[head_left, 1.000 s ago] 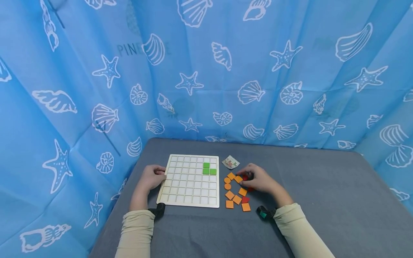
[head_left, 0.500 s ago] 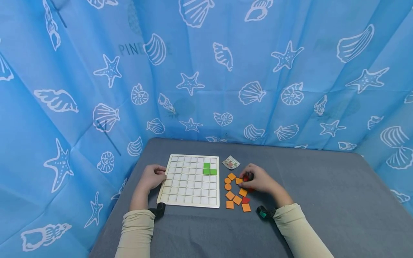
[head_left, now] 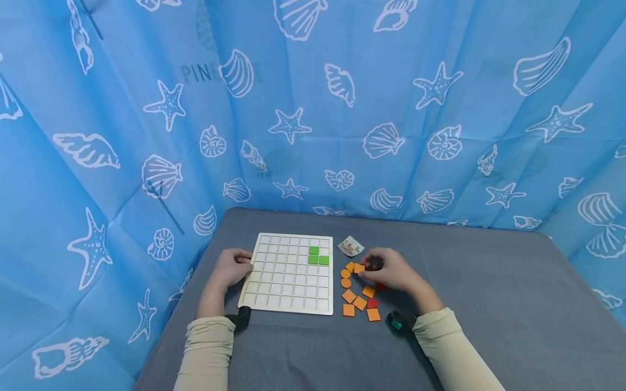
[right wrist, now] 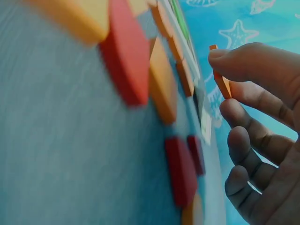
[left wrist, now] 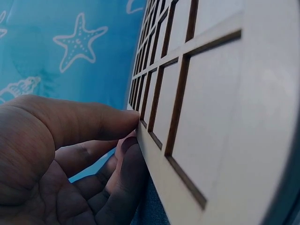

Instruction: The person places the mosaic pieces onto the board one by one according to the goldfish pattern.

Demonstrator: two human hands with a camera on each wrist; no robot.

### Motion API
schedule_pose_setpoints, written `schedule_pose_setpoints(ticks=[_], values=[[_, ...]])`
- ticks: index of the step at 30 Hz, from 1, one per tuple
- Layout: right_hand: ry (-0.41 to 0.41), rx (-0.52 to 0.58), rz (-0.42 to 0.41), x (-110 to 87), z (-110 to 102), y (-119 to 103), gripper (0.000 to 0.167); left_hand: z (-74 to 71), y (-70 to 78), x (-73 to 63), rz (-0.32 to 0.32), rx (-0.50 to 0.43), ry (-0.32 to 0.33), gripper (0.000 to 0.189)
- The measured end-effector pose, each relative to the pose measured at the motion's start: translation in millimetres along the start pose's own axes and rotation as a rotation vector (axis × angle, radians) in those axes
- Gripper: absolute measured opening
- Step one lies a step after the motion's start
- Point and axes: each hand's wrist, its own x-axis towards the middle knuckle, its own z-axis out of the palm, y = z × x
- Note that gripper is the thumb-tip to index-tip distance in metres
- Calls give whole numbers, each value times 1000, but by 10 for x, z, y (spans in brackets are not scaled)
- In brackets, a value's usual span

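A pale wooden grid board [head_left: 286, 284] lies on the table with 3 green square tiles [head_left: 313, 259] set in its upper right cells. My left hand [head_left: 230, 268] grips the board's left edge; in the left wrist view the thumb lies on the rim [left wrist: 161, 161] and the other fingers curl beside and below it. Between thumb and fingertips, my right hand [head_left: 393, 269] pinches an orange square tile [right wrist: 223, 84], raised off the table in the right wrist view. Below that hand lie loose orange tiles [head_left: 360, 303] and red pieces [right wrist: 182, 173], some partly hidden.
Two orange round pieces [head_left: 345, 278] lie close to the board's right edge. Beyond them is a small printed card [head_left: 350, 246] with a grid pattern. A grey cloth covers the table [head_left: 479, 293]; a blue shell-print curtain [head_left: 313, 136] hangs behind it.
My right hand has lifted an orange square tile from the pile and shifted slightly left with it. My left hand stays on the board's edge.
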Motion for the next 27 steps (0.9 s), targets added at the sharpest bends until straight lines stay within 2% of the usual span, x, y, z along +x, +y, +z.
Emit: schedule_pose_setpoints(ticks=[7, 12, 19, 27], values=[[11, 6, -59, 116, 124, -192, 20, 0, -26, 6, 2, -3, -5, 31], [-27, 38, -70, 255, 272, -347, 19, -17, -31, 2, 3, -3, -10, 31], [-79, 32, -136, 505, 551, -546, 16, -21, -1, 5, 3, 1, -3, 31], [-101, 4, -127, 716, 821, -683, 17, -3, -23, 19, 4, -6, -9, 31]])
